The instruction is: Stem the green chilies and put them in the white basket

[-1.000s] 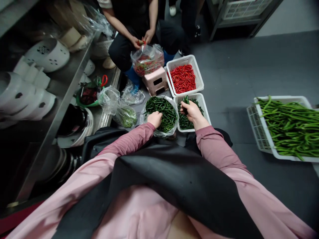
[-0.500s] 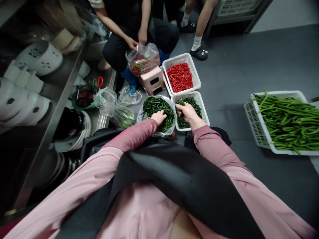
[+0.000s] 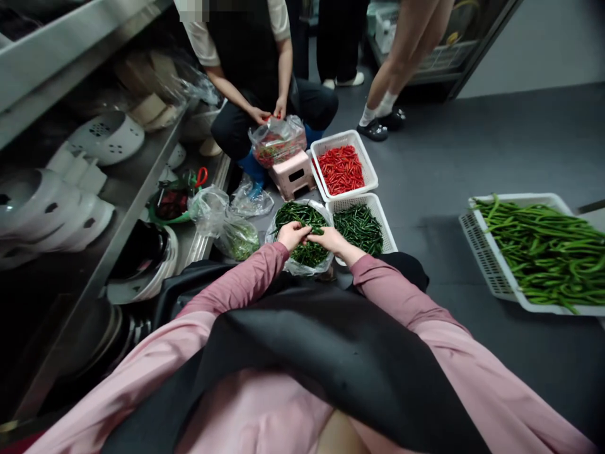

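Note:
My left hand [image 3: 292,236] is closed in a pinch over a plastic-lined container [image 3: 307,271] full of thin green chili peppers [image 3: 309,255]. Fingertip to fingertip with it, my right hand [image 3: 331,240] is also pinched, and a green chili [image 3: 316,231] shows between the two; how many the fingers hold is hidden. Just right of the container stands a white basket [image 3: 390,233] with short green chilies [image 3: 360,228] in it. Behind that, a stacked pair of white baskets [image 3: 372,180] holds red chilies [image 3: 341,169].
Opposite me a person's hands [image 3: 270,115] work at a bag of red chilies [image 3: 278,142] on a pink stool [image 3: 292,173]. Clear bags [image 3: 241,236] lie left, beside a metal shelf [image 3: 137,170] of bowls. A basket of long green peppers [image 3: 548,252] stands right.
My right hand has moved left from over the white green-chili basket to meet my left hand above the plastic-lined container. My left hand has lifted out of the chilies. The view has tilted up slightly.

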A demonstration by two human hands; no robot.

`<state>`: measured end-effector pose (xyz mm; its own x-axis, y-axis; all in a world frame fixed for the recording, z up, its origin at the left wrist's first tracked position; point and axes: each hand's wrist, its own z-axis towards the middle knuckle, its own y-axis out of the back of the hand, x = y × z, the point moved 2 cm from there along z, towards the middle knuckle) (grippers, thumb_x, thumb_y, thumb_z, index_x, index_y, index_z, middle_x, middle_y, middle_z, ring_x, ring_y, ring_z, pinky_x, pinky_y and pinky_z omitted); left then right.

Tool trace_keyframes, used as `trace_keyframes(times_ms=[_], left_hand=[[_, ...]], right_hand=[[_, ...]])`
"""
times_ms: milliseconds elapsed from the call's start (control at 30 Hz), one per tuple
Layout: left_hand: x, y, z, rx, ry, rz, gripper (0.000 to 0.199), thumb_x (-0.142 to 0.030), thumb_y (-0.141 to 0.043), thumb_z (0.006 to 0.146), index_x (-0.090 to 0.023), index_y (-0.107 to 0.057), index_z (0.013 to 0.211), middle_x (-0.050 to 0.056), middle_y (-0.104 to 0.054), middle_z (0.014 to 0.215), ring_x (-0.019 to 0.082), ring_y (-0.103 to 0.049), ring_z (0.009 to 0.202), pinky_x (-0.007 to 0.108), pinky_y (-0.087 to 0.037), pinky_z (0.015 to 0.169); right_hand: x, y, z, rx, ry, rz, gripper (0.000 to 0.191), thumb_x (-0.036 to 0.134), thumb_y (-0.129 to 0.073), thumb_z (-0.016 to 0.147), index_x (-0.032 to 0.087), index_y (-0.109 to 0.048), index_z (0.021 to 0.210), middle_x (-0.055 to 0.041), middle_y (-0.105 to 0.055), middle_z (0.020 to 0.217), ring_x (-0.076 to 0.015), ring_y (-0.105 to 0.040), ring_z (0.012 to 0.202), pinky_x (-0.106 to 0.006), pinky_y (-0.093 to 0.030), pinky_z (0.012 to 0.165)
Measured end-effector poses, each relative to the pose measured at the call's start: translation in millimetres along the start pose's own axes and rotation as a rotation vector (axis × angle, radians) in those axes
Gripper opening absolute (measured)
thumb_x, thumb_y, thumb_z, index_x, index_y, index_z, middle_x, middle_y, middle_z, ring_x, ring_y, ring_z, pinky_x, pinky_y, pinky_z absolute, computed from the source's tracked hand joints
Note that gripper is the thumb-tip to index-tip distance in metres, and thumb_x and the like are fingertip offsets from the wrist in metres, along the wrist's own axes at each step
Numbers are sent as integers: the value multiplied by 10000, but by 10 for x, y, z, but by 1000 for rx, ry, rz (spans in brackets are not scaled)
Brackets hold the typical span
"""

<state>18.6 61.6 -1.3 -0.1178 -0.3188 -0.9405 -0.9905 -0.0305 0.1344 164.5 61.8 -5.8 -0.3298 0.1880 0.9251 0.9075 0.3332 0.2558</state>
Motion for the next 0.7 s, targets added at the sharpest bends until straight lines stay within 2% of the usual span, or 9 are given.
trace_keyframes(times_ms=[100, 167, 267, 400, 567, 700], left_hand=[[-5, -31, -83, 17, 12, -11, 307, -306, -709, 682, -155, -455, 594, -67, -455, 435, 61, -440, 350, 188, -365, 368], [0, -12, -105, 45, 50, -81, 291, -314, -715, 684, -155, -473, 662, -70, -478, 461, 60, -451, 352, 183, -365, 359], [-13, 32, -115, 63, 115, -188, 302, -329, -721, 689, -148, -512, 811, -72, -506, 518, 55, -468, 359, 176, -365, 352], [-54, 39, -116, 114, 143, -208, 329, -340, -724, 694, -124, -562, 883, -63, -511, 537, 46, -472, 364, 170, -368, 355], [-96, 36, -103, 157, 136, -119, 285, -360, -714, 699, -119, -584, 778, -53, -500, 473, 63, -479, 368, 180, -375, 374], [-120, 60, -118, 209, 162, -18, 299, -416, -615, 778, -118, -621, 748, -33, -484, 392, 78, -440, 326, 191, -346, 367]], right_hand=[[18, -72, -18, 26, 43, -61, 319, 350, -717, 621, 122, -687, 841, -23, -632, 705, -138, -539, 657, -259, -432, 643], [30, -72, -28, 33, 58, -34, 313, 345, -690, 649, 122, -685, 868, -27, -642, 734, -138, -544, 672, -255, -430, 649], [55, -35, -43, 73, 47, 0, 293, 349, -648, 684, 118, -674, 863, -12, -622, 701, -115, -514, 619, -232, -406, 595], [116, 47, -81, 168, 32, -61, 250, 336, -639, 684, 115, -651, 803, 19, -555, 615, -87, -441, 546, -218, -352, 528], [128, 134, -123, 298, 3, -129, 192, 315, -638, 679, 130, -623, 727, 41, -484, 535, -77, -387, 497, -220, -312, 490], [96, 153, -127, 381, -6, -176, 191, 336, -632, 683, 146, -610, 678, 43, -468, 514, -82, -379, 483, -230, -298, 479]])
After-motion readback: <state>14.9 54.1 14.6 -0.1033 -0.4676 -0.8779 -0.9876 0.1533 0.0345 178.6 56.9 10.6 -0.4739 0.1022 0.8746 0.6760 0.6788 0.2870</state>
